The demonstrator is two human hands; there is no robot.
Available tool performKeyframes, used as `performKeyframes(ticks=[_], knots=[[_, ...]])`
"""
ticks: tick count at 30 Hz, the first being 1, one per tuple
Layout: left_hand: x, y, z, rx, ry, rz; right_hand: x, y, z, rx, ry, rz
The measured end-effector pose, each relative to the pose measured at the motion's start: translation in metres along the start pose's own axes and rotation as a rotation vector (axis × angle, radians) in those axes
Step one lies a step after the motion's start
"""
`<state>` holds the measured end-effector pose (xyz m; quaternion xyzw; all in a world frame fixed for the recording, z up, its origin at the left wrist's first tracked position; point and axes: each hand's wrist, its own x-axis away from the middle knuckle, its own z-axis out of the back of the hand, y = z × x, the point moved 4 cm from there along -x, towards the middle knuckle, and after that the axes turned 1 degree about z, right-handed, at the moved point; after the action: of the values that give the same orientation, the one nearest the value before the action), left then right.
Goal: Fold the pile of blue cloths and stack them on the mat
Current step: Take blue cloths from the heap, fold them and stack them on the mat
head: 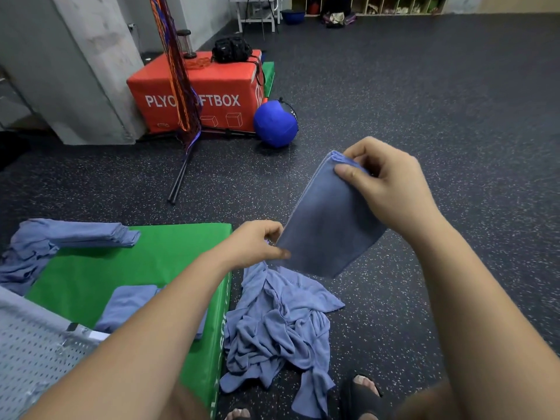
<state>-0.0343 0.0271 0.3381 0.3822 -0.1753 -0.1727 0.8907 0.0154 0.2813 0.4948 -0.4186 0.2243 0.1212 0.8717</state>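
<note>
Folded cloths lay on the green mat, the messy pile on the floor beside it. The left hand pinched the bottom corner of a blue cloth in the air. The right hand pinched the top.

A green mat and, just beside it, a crumpled pile of blue cloths are borne by the speckled floor. A folded stack and one folded cloth are laid on the mat.
</note>
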Motion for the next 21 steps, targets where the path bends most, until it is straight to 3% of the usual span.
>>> performKeyframes(ticks=[8,13,15,21], knots=[[0.002,-0.019,0.032,0.356,0.106,0.134,0.002,0.035,0.021,-0.004,0.193,-0.174],[0.003,-0.010,0.044,0.789,0.213,0.139,0.008,0.052,0.016,0.098,0.216,-0.249],[0.002,-0.007,0.044,0.811,0.299,0.143,0.009,0.054,0.009,0.140,0.215,-0.258],[0.002,0.008,0.037,0.545,0.542,0.095,0.012,0.049,-0.021,0.194,0.183,-0.286]])
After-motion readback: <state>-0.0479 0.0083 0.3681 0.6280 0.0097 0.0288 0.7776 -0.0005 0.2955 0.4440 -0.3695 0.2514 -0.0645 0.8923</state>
